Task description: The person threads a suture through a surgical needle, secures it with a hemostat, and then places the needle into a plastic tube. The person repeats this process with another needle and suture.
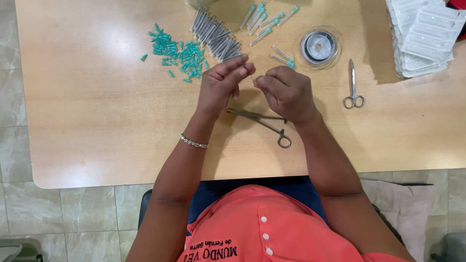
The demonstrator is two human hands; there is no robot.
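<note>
My left hand (221, 85) and my right hand (286, 92) meet above the middle of the wooden table (97, 121). Both pinch a thin needle (251, 73) between their fingertips; it is too small to see in detail. Under my hands lies a metal clamp with ring handles (272, 125). Just beyond my left hand lie a heap of teal plastic caps (177, 53) and a row of thin grey needle tubes (213, 36).
Several capped teal needles (264, 19) lie at the far edge. A clear spool of thread (319, 47) sits to the right, small scissors (354, 90) beside it. White blister packs (422, 34) are stacked at the far right corner.
</note>
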